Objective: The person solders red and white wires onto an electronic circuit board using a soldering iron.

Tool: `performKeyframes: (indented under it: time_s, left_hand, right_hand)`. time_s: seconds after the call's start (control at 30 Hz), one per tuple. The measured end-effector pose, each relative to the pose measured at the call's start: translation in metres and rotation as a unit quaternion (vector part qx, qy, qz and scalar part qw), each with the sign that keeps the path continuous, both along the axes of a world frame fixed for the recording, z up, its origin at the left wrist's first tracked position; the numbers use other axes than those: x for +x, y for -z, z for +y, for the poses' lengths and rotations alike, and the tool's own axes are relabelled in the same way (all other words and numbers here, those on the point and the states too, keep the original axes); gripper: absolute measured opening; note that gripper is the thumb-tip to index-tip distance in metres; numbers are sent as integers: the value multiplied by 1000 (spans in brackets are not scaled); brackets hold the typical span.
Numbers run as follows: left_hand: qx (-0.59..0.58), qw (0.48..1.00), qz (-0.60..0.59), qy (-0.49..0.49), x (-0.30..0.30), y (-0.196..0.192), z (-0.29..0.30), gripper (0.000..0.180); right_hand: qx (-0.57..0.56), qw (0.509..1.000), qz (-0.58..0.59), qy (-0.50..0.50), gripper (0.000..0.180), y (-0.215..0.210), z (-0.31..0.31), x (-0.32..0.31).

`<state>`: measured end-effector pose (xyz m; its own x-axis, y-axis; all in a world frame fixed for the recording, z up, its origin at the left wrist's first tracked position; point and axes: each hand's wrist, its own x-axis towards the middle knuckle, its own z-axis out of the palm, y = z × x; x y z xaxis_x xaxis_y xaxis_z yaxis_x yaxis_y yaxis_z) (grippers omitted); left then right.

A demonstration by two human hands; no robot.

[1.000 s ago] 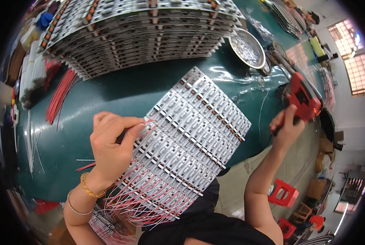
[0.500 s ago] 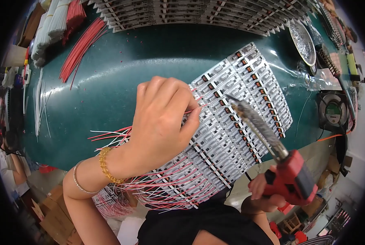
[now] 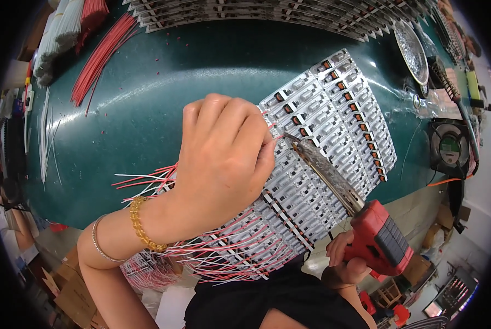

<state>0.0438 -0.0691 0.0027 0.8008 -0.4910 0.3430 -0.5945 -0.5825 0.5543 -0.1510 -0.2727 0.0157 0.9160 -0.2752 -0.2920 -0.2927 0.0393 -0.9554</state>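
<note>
The panel of LED strips [image 3: 333, 148] is laid over the front edge of the green table [image 3: 163, 88], its red and white wires [image 3: 147, 178] overhanging. A wire is pinched by the left hand [image 3: 223, 159]. The red soldering iron [image 3: 374, 236] is clasped in the right hand [image 3: 344, 263], tip on the panel.

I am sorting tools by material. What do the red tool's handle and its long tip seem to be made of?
The red tool's handle looks like matte moulded plastic, with a dark ribbed grip patch. Its long tip seems to be metal: grey, dull and crusted, probably from heat or solder residue, though the picture leaves that open.
</note>
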Motion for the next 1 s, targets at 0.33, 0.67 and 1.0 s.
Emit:
performKeyframes:
  time_s: [0.33,0.67,1.0]
  left_hand:
    - [5,1000,-11,5,1,-1,-3,17]
    - [147,970,-167,-95,33,-13,36,20]
    - [183,962,-84,-185,135,11,144,13]
  right_hand:
    - [-16,998,-54,5,88,6,-2,-5]
    - [-34,984,-131,117,88,9,6,0]
    - [0,979,-190,78,75,23,-5,-7]
